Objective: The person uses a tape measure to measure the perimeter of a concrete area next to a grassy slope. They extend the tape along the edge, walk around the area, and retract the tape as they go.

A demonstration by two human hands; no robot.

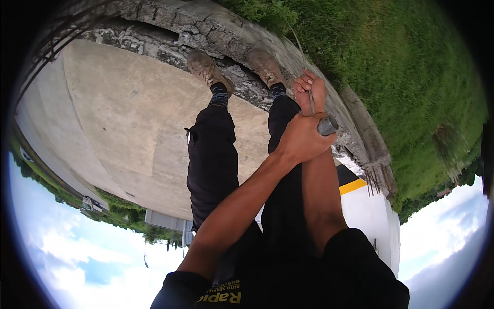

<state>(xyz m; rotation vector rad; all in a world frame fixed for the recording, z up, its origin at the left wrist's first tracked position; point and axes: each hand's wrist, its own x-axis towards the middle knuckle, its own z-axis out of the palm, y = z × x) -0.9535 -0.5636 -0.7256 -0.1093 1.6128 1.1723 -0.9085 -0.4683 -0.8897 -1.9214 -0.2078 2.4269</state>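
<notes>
Holding both grips firm and steady seemed the way to manage this well: the left hand was closed around a grey cylinder that jutted from its right side, while the right hand, just beyond, had its fingers curled on a thin rod. Nearer than both hands, a black shirt carried yellow lettering, seen upside down.

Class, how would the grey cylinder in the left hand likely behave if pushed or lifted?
The grey cylinder might roll if laid down, given its rounded side. Its metallic look suggests it is probably stiff and perhaps heavy for its size.
</notes>
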